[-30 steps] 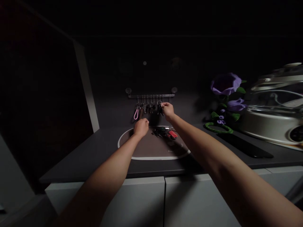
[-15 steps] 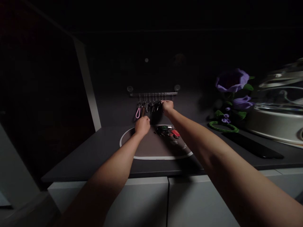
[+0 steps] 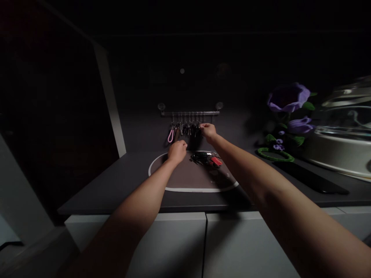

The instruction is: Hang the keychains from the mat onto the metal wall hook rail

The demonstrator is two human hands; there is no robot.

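A clear rail [image 3: 189, 113] with several hooks is fixed to the dark wall by suction cups. Bunches of keys [image 3: 188, 129] hang from the hooks, one with a pink loop strap [image 3: 171, 135] at the left. At the right end of the row, my right hand [image 3: 208, 132] pinches a set of keys [image 3: 198, 128] close under its hook. Below the rail is my left hand [image 3: 177, 151], fingers curled closed above the mat; what they hold, if anything, is hidden. More keys and a red fob [image 3: 216, 161] lie on the brown mat [image 3: 188, 177].
The white-rimmed mat lies on a dark counter [image 3: 107, 185] above white cabinet doors [image 3: 171, 239]. To the right stand purple artificial flowers [image 3: 290, 98], a black flat object [image 3: 310, 178] and a large cream appliance [image 3: 342, 150]. A pale vertical panel [image 3: 108, 100] bounds the left.
My right hand has shifted slightly away from the hanging keys, its fingertips still at the same set. My left hand stays closed, nearly in place. The view has moved a little.
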